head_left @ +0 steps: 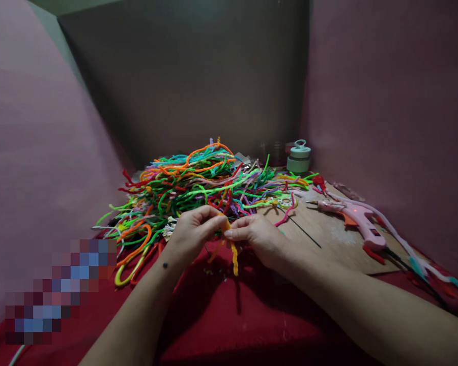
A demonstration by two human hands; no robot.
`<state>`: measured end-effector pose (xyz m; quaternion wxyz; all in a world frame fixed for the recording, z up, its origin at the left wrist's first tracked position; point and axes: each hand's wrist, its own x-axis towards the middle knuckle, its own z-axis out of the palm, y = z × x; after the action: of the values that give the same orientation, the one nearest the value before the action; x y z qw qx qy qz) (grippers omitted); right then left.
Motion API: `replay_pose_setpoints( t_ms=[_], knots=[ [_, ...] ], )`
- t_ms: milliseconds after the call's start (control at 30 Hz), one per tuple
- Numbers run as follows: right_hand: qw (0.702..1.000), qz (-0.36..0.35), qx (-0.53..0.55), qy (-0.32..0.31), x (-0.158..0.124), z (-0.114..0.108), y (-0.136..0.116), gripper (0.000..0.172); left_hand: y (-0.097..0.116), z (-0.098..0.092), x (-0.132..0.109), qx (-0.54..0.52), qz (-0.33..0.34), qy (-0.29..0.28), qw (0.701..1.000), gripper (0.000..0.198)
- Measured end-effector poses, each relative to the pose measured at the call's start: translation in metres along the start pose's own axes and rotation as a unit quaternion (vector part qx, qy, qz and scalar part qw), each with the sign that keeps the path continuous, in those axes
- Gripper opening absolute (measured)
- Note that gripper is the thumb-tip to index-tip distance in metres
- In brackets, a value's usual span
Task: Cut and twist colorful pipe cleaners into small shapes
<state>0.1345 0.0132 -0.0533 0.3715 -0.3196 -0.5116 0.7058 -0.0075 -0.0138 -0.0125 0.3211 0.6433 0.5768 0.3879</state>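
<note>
My left hand [198, 227] and my right hand [254, 234] meet over the front of the red cloth. Between their fingertips is a yellow-orange pipe cleaner [234, 256], pinched by both. One end of it dangles below my fingers, and a second orange strand hangs a little to the left; whether the two are joined I cannot tell. Part of the piece is hidden behind my fingers. Just beyond my hands lies a large tangled pile of colourful pipe cleaners [198, 175].
On the right, a pink glue gun [361, 218] with a glowing light rests on a wooden board [309, 239]. A dark thin rod [301, 230] lies across the board. Behind stands a pale green lidded jar [298, 158]. Red cloth [213, 325] covers the table; walls enclose three sides.
</note>
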Motion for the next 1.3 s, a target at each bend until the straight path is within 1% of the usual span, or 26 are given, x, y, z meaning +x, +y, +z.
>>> replay_pose_setpoints(
  t_ms=[33,67,100,167,200,233,267,300,333,367,400,467,500,533,567,600,733,767,833,933,1067,1300],
  knots=[
    [1.000,-0.003,0.017,0.012,0.001,-0.001,-0.001,0.011,0.000,0.000,0.000,-0.014,-0.007,0.007,1.000,0.023],
    [0.999,-0.007,0.033,0.024,0.001,-0.002,-0.001,0.011,0.000,-0.001,0.000,-0.023,-0.014,-0.005,1.000,0.025],
    [0.998,-0.012,0.044,0.033,0.002,-0.003,-0.002,0.012,-0.001,-0.002,0.000,-0.026,-0.021,-0.034,0.999,0.027],
    [0.997,-0.023,0.052,0.046,0.003,-0.004,-0.003,0.013,-0.002,-0.004,0.000,-0.012,-0.044,-0.112,0.993,0.026],
    [0.997,-0.029,0.049,0.051,0.003,-0.005,-0.003,0.014,-0.003,-0.005,0.000,0.005,-0.053,-0.136,0.989,0.024],
    [0.997,-0.034,0.041,0.055,0.003,-0.005,-0.003,0.015,-0.004,-0.005,0.000,0.029,-0.052,-0.143,0.988,0.023],
    [0.997,-0.040,0.030,0.060,0.004,-0.005,-0.003,0.016,-0.005,-0.004,-0.001,0.058,-0.036,-0.132,0.989,0.023],
    [0.997,-0.047,0.017,0.066,0.004,-0.005,-0.003,0.017,-0.006,-0.003,-0.001,0.094,-0.006,-0.106,0.990,0.023],
    [0.996,-0.054,0.001,0.073,0.005,-0.005,-0.002,0.019,-0.007,-0.001,-0.002,0.138,0.037,-0.073,0.987,0.023],
    [0.995,-0.061,-0.017,0.083,0.006,-0.005,-0.002,0.019,-0.008,0.002,-0.003,0.186,0.084,-0.042,0.978,0.023],
    [0.993,-0.067,-0.034,0.096,0.007,-0.005,-0.002,0.019,-0.010,0.004,-0.004,0.238,0.128,-0.012,0.963,0.023],
    [0.987,-0.083,-0.069,0.119,0.008,-0.006,0.000,0.018,-0.013,0.009,-0.006,0.340,0.195,0.041,0.919,0.024],
    [0.984,-0.093,-0.087,0.124,0.009,-0.007,0.000,0.018,-0.013,0.011,-0.007,0.377,0.219,0.061,0.898,0.024],
    [0.982,-0.104,-0.102,0.122,0.010,-0.008,0.001,0.019,-0.014,0.011,-0.007,0.399,0.236,0.077,0.883,0.024],
    [0.981,-0.113,-0.110,0.116,0.010,-0.008,0.001,0.020,-0.014,0.011,-0.007,0.404,0.246,0.086,0.877,0.024],
    [0.981,-0.119,-0.112,0.108,0.010,-0.009,0.002,0.021,-0.014,0.010,-0.007,0.393,0.247,0.085,0.882,0.023],
    [0.986,-0.112,-0.072,0.098,0.008,-0.008,-0.001,0.021,-0.012,0.003,-0.003,0.284,0.208,0.039,0.935,0.016],
    [0.988,-0.105,-0.060,0.097,0.007,-0.008,-0.002,0.021,-0.012,0.002,-0.002,0.260,0.203,0.033,0.943,0.014],
    [0.990,-0.094,-0.040,0.099,0.005,-0.007,-0.004,0.019,-0.013,0.001,0.000,0.231,0.206,0.034,0.950,0.010],
    [0.992,-0.081,-0.018,0.100,0.003,-0.005,-0.006,0.019,-0.014,0.002,0.000,0.221,0.231,0.039,0.947,0.009],
    [0.993,-0.067,-0.015,0.094,0.002,-0.004,-0.005,0.020,-0.015,0.004,-0.001,0.246,0.263,0.040,0.932,0.012],
    [0.995,-0.051,-0.007,0.084,0.001,-0.003,-0.007,0.018,-0.016,0.006,-0.002,0.269,0.279,0.024,0.922,0.013]
  ],
)
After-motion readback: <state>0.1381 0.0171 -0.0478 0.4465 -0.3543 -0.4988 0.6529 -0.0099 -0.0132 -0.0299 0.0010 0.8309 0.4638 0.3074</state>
